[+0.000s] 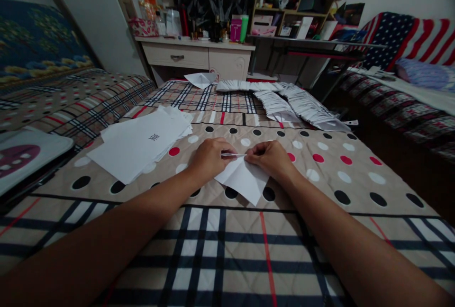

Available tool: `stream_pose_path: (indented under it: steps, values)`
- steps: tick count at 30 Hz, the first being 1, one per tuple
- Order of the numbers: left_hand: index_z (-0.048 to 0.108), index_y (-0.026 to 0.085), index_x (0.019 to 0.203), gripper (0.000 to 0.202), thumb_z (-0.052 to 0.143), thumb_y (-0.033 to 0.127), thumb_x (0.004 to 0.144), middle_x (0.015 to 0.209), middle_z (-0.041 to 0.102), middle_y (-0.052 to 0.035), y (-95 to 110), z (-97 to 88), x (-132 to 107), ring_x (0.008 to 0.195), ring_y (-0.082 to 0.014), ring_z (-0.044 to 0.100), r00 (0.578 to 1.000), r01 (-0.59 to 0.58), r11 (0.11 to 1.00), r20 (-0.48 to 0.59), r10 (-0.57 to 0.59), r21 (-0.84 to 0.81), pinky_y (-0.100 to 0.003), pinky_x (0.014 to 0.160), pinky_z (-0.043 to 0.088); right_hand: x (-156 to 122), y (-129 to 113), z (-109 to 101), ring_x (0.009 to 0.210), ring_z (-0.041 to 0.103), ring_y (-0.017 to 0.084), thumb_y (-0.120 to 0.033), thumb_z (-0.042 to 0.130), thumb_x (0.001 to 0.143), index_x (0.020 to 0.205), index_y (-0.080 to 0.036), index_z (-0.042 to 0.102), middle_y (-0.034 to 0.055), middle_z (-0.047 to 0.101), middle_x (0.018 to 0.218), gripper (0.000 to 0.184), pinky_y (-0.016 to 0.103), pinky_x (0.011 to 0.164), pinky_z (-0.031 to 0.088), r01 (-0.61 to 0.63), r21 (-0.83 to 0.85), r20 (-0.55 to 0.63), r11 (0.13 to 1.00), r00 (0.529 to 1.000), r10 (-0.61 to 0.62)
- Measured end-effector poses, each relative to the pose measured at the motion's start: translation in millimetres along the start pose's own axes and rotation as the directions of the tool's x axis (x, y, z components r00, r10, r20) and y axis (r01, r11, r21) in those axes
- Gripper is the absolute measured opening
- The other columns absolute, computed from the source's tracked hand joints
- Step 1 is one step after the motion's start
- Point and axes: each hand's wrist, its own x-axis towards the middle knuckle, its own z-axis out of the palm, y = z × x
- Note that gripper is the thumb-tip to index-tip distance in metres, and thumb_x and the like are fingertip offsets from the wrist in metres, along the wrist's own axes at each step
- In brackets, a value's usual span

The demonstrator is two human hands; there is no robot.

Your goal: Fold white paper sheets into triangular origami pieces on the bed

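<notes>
A sheet of white paper (245,178), creased and partly folded, is held between my two hands just above the bedspread. My left hand (212,156) pinches its folded upper edge from the left. From the right, my right hand (272,159) grips the same edge between thumb and fingers. The lower part of the sheet hangs toward me with a pointed corner. Left of my hands lies a loose stack of flat white paper sheets (137,143), the top one bearing a small dark mark. Beyond my hands sit rows of folded white papers (309,105), packed tightly together.
A single folded paper (201,79) rests at the far side of the bedspread (223,250), which has dots and plaid. At the left edge is a pale case with a purple patch (31,160). A dresser (177,56) and a shelf desk stand behind the bed.
</notes>
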Motion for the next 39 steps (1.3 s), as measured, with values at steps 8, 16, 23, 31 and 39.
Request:
stream_pose_path:
  steps: [8,16,23,31,39]
  values:
    - [0.076,0.019,0.084,0.027,0.061,0.003,0.068,0.075,0.064,-0.0035,6.2,-5.8,-2.4,0.072,-0.0166,0.059,0.983,-0.171,0.963,0.108,0.151,0.209,-0.028,0.063,0.044,-0.8,-2.8,-0.4,0.049,0.050,0.010,-0.027,0.070,0.064,0.067,-0.018,0.074,0.0017,0.064,0.057,0.011,0.020,0.042,0.028,-0.008,-0.007,-0.005,1.000,1.000,0.008]
    - [0.074,0.020,0.093,0.035,0.054,-0.002,0.073,0.087,0.066,-0.0048,4.6,-6.0,-3.2,0.086,-0.0185,0.058,0.945,-0.325,0.910,0.126,0.301,0.257,-0.031,0.075,0.046,-0.1,-0.4,0.0,0.051,0.053,0.012,-0.028,0.069,0.064,0.067,-0.018,0.074,0.0020,0.066,0.058,0.012,0.021,0.043,0.029,0.008,-0.001,0.001,1.000,1.000,-0.008]
    - [0.074,0.020,0.092,0.037,0.054,-0.002,0.070,0.087,0.063,-0.0057,3.3,-7.5,-2.3,0.087,-0.0192,0.057,0.938,-0.329,0.904,0.203,0.280,0.274,-0.032,0.075,0.045,-0.4,-0.2,-0.8,0.052,0.055,0.012,-0.024,0.068,0.066,0.068,-0.017,0.075,0.0027,0.067,0.059,0.011,0.021,0.045,0.031,0.041,0.001,0.017,0.999,0.999,-0.041]
    - [0.075,0.024,0.096,0.040,0.053,-0.001,0.072,0.085,0.060,-0.0052,5.5,-10.7,-3.2,0.085,-0.0195,0.056,0.939,-0.299,0.903,0.262,0.222,0.308,-0.032,0.073,0.044,0.5,1.2,-0.6,0.053,0.054,0.013,-0.027,0.066,0.066,0.070,-0.019,0.076,0.0026,0.067,0.061,0.013,0.022,0.044,0.030,0.030,-0.017,0.030,0.999,0.999,-0.029]
    - [0.075,0.026,0.098,0.045,0.052,-0.002,0.072,0.088,0.059,-0.0046,3.6,-13.6,-4.9,0.088,-0.0198,0.055,0.944,-0.251,0.930,0.278,0.175,0.267,-0.033,0.077,0.045,0.7,0.1,-1.5,0.054,0.055,0.013,-0.029,0.067,0.068,0.073,-0.019,0.076,0.0022,0.069,0.062,0.015,0.022,0.045,0.030,0.035,-0.038,0.040,0.999,0.999,-0.033]
